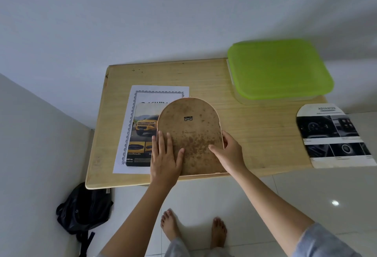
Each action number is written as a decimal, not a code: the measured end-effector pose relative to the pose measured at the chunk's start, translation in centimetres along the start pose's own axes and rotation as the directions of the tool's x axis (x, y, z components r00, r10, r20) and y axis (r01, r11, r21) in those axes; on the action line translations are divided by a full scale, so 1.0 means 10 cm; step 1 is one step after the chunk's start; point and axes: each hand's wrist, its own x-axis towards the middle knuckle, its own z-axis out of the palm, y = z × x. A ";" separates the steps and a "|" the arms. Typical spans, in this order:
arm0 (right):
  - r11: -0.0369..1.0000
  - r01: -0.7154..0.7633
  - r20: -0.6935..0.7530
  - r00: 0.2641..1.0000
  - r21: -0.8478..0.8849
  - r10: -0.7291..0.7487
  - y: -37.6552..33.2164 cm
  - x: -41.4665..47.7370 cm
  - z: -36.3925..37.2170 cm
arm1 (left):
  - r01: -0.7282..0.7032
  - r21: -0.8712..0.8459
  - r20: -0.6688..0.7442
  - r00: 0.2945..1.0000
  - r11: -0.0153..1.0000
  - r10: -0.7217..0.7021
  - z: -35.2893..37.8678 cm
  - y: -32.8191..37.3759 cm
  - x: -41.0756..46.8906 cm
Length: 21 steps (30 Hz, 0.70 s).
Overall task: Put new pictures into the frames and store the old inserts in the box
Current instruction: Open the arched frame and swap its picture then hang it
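The frame point(189, 134) is showing a mottled brown back, with darker rusty speckles crowding toward its lower half and a pale rim running round it. The desk point(255, 134) is showing light yellowish wood with fine grain lines and a few dark flecks near its far edge. A bright lime-green lid point(279, 69) is covering the clear box point(265, 101). The sheet point(130, 126) is showing white with a dark ornamental border. The picture point(142, 128) is showing a yellow car against green hills, with black panels below. The insert point(332, 138) is showing black and grey panels on white. A black bag point(83, 207) is lying on glossy white floor point(285, 195) tiles. The sleeve point(322, 240) is showing grey-blue.
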 end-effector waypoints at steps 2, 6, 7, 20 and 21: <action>0.994 0.040 0.053 0.998 0.104 -0.045 0.02 -0.05 -0.03 | -0.004 -0.013 -0.009 1.000 1.000 0.004 0.00 -0.01 0.00; 0.972 0.133 -0.014 0.991 0.193 -0.133 0.02 -0.12 -0.03 | 0.006 -0.076 0.006 1.000 0.997 -0.006 -0.06 -0.01 -0.02; 0.965 0.152 -0.046 0.988 0.212 -0.145 -0.02 -0.14 -0.03 | 0.008 -0.090 0.020 1.000 0.996 -0.007 -0.10 0.01 -0.03; 0.818 0.540 -0.187 0.840 0.195 -0.510 -0.80 -0.15 -0.35 | -0.160 -0.594 -0.116 0.987 0.788 0.113 -1.39 1.17 0.36; 0.789 0.596 -0.190 0.800 0.151 -0.568 -0.88 -0.14 -0.39 | -0.187 -0.618 -0.162 0.981 0.763 0.109 -1.55 1.29 0.39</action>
